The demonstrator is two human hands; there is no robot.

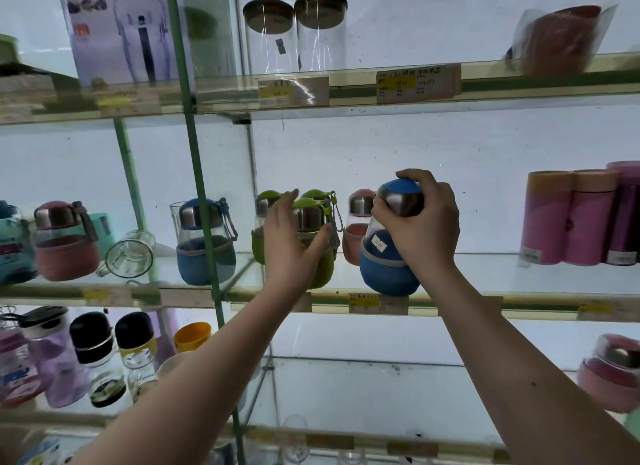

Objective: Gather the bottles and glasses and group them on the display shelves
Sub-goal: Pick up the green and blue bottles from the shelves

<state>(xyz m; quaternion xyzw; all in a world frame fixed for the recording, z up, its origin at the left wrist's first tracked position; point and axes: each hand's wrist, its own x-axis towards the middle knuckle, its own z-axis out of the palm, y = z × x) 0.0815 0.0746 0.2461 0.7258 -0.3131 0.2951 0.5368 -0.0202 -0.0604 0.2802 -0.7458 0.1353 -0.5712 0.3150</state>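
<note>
My right hand [420,222] grips a blue-sleeved glass bottle [384,264] around its steel cap; the bottle tilts, its base at the front edge of the middle glass shelf [485,274]. A price sticker shows on its glass. My left hand [292,238] wraps around the front green-sleeved bottle [320,270], one of three green bottles clustered together. A pink-sleeved bottle [356,232] stands behind, between my hands. Another blue bottle [204,243] stands further left, beyond the green shelf post.
Left on the middle shelf lie a pink bottle [64,245] and a tipped glass mug [130,253]. Pink and purple flasks [581,219] stand at the right. Tall glass jars [294,35] sit on the top shelf. Below are dark-capped bottles [100,357] and a pink bottle [609,371].
</note>
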